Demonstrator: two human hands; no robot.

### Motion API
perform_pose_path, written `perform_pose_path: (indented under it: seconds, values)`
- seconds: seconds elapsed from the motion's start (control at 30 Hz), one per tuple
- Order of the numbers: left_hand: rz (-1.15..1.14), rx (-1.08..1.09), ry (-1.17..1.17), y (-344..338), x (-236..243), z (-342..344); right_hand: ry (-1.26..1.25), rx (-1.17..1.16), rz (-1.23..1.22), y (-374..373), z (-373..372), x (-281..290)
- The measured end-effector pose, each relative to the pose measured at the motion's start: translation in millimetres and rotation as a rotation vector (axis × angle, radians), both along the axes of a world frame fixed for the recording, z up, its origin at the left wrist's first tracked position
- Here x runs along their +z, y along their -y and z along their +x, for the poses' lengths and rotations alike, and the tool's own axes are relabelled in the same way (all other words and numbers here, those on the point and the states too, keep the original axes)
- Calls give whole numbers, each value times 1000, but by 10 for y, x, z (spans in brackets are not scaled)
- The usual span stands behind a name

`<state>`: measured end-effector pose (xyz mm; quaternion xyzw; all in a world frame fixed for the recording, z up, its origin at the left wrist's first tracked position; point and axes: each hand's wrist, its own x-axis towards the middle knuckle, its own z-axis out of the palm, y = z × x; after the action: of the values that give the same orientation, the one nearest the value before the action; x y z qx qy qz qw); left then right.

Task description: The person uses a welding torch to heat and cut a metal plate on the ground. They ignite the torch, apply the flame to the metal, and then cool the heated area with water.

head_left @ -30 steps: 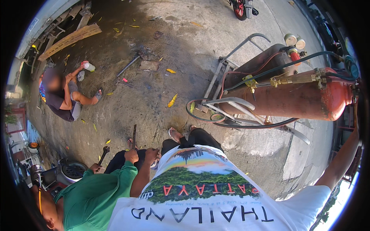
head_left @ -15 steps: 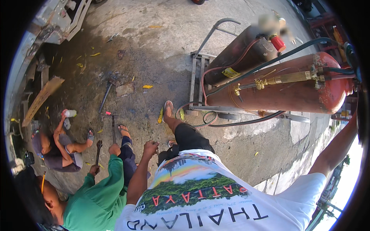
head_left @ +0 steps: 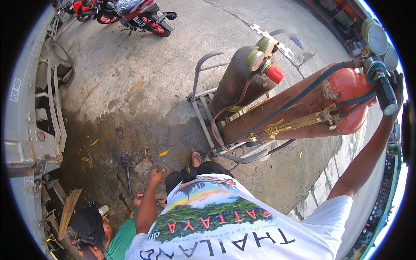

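At the far right, my right hand (head_left: pixel 396 93) reaches the top of a red gas cylinder (head_left: pixel 312 102), behind a regulator (head_left: pixel 375 70) with round gauges; its fingers are mostly hidden. Low on my left, my left hand (head_left: pixel 156 177) is closed; anything in it is too small to name. A brass cutting torch (head_left: pixel 299 124) lies along the red cylinder, with a dark green hose (head_left: pixel 299 89) above it. Beside it, a brown cylinder (head_left: pixel 234 76) carries gauges (head_left: pixel 255 60) and a red part (head_left: pixel 275 74). Both lean in a metal cart (head_left: pixel 198 71).
Lower left, a person in a dark cap (head_left: pixel 89 223) and green top (head_left: pixel 125 238) is near a wooden plank (head_left: pixel 69 214). A grey vehicle body (head_left: pixel 34 149) lines the left side. Motorbikes (head_left: pixel 145 17) stand far left. A long tool (head_left: pixel 128 178) lies on the concrete.
The view has shifted: motorbikes and the regulator's gauges now show. Cart and cylinders appear farther left and steeper. The people at left have dropped toward the lower edge. My left hand stays closed.
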<state>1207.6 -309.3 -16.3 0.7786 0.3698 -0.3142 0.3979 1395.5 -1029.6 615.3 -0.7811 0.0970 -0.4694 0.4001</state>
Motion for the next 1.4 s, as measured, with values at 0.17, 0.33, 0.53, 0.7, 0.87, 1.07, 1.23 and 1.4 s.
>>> perform_pose_path:
  seconds: [0.17, 0.33, 0.53, 0.7, 0.87, 1.07, 1.23, 1.4]
  values:
    - [-9, 41, -20, -564, -186, 603, 266, -562, -483, -391, -1128, -351]
    - [-72, 143, -16, -964, -270, 1398, 661, -262, -625, -2008, -1245, -1045]
    - [-53, -411, 581, -371, 446, 3738, -70, -124, -243, -3413, 32, -1694]
    - [-319, -739, 1144, 1482, 2375, 5245, -441, -304, -19, -2860, 1186, -1811]
    - [-596, -937, 1511, 3047, 3548, 5516, -763, -550, -29, -1927, 1831, -2180]
    - [-460, -1167, 1549, 4061, 3622, 5170, -1017, -294, 114, -1618, 2030, -2486]
    - [-321, -1335, 1651, 4265, 3380, 5084, -1118, -296, 42, -1646, 2056, -2539]
    - [-453, -1396, 1758, 4548, 3133, 5464, -1201, -253, 111, -1603, 2049, -2413]
